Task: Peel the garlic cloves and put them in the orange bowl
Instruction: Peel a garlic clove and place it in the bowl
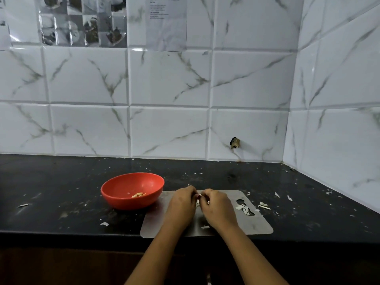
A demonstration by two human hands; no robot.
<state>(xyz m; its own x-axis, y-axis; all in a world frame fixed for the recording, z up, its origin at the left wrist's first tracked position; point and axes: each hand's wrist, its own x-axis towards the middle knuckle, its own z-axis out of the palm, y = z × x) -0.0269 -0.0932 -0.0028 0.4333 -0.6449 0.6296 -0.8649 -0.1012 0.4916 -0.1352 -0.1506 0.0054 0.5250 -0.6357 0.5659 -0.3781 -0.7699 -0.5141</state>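
The orange bowl [123,202] is sitting on the dark bench [61,182] at the left edge of the steel board [257,225], with a few peeled cloves [138,195] lying inside. Above the board's middle, the left hand [182,204] and right hand [216,206] are meeting, their curled fingers [190,191] pinching one pale garlic clove [199,195] between them. Loose skins [243,208] are lying toward the board's right end.

Dim, cool, slightly soft view.
Glare streaks the plastic sheet [82,21] at upper left; wall tiles [168,77] bow near the edges; the bottom is dark.
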